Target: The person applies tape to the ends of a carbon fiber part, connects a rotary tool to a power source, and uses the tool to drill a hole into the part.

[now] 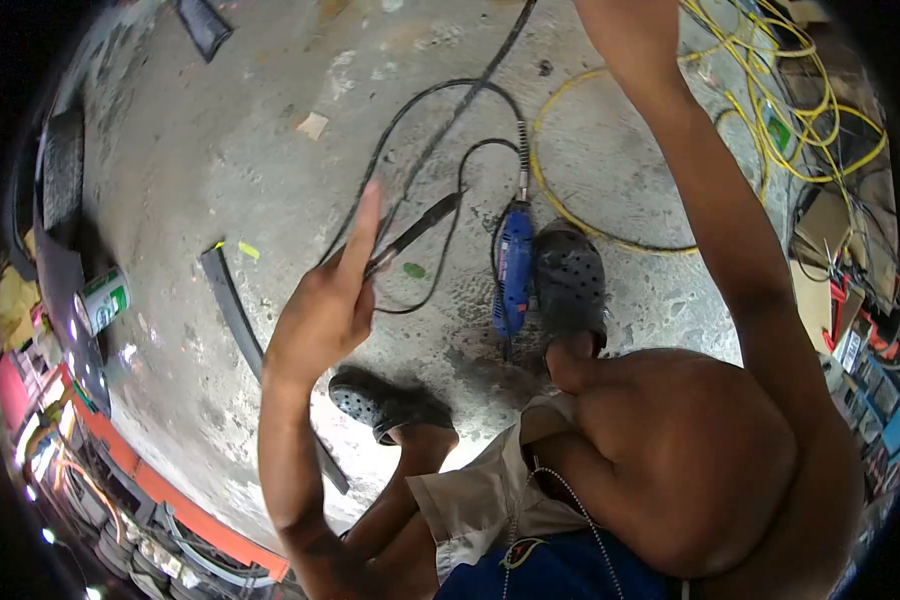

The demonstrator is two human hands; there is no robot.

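head view, left hand (320, 310) fingers pinching black handpiece (415, 230), forefinger straight

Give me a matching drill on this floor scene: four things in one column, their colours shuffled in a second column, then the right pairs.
Things:
1. rotary tool
2. looped cable
3. spray can
4. clog

Colours:
A. green and white
B. dark grey
C. blue
D. yellow

Pairs: 1-C, 2-D, 3-A, 4-B

The left hand pinches a thin black tool above the concrete floor; the right hand is out of view past the top edge.
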